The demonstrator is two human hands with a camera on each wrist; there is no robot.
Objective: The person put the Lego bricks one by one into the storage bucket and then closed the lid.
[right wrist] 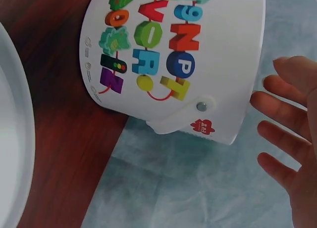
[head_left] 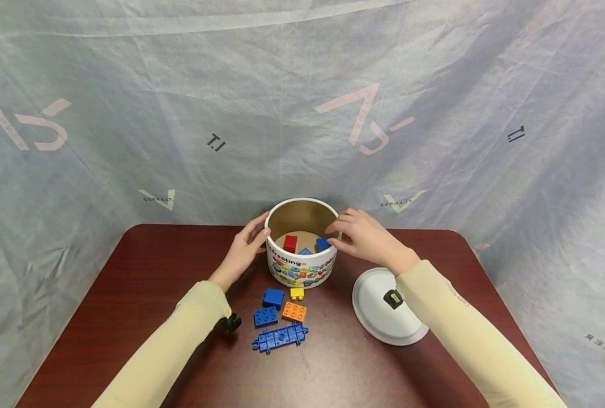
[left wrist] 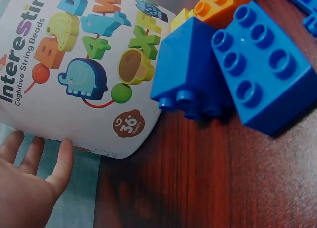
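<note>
A white round bucket (head_left: 302, 272) with printed letters and animals stands at the table's back edge. My left hand (head_left: 243, 246) rests against its left side, thumb near the rim and fingers toward the back; in the left wrist view its straight fingertips meet the wall. My right hand (head_left: 366, 235) is at the right rim, its fingertips reaching over the opening. The right wrist view shows those fingers spread beside the rim with nothing between them. Inside lie a red block (head_left: 290, 243), a blue block (head_left: 322, 244) near the right fingertips, and a light-blue piece (head_left: 305, 251).
In front of the bucket lie two blue blocks (head_left: 265, 317), an orange block (head_left: 294, 311), a small yellow block (head_left: 297, 293) and a flat blue base piece (head_left: 280, 337). A white lid (head_left: 379, 317) with a black handle lies under the right forearm. A grey cloth (head_left: 282, 113) hangs behind.
</note>
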